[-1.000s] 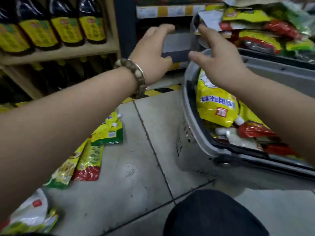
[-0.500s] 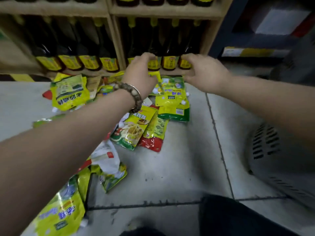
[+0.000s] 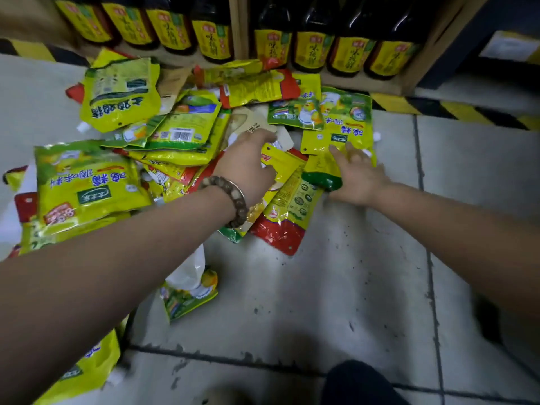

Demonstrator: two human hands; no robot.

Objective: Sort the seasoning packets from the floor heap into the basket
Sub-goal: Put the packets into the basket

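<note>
Heap: the seasoning packets [image 3: 187, 147] lie piled on the floor [image 3: 336, 287], along its far edge against the foot of the shelf of dark bottles [image 3: 312, 51], overlapping every which way

Left hand: my left hand [image 3: 248, 168], the one with the bead bracelet [image 3: 233, 200], lies wide on the middle of the pile, fingers stretched forward and closed on nothing that I can see

Right hand: my right hand [image 3: 359, 176] is spread flat on the near-right edge of the heap, touching a yellow packet with a green end [image 3: 321, 173]; it is not yet gripping it

Between the hands: a yellow packet with a punched hole [image 3: 283, 162], and nearer me one with a red bottom [image 3: 280, 232]

Basket: not in view

How they will handle: I judge them light, soft pouches with loose filling, so they will sag and bend when lifted; the glossy film looks slippery, and stacked ones should slide off each other

Where to hold: I would pinch a flat sealed edge or corner, thumb above and fingers slid beneath, or scoop several from below with both hands

Risk: a grip on the plump middle may slip, and pulling a lower packet could drag its neighbours across the floor
</note>
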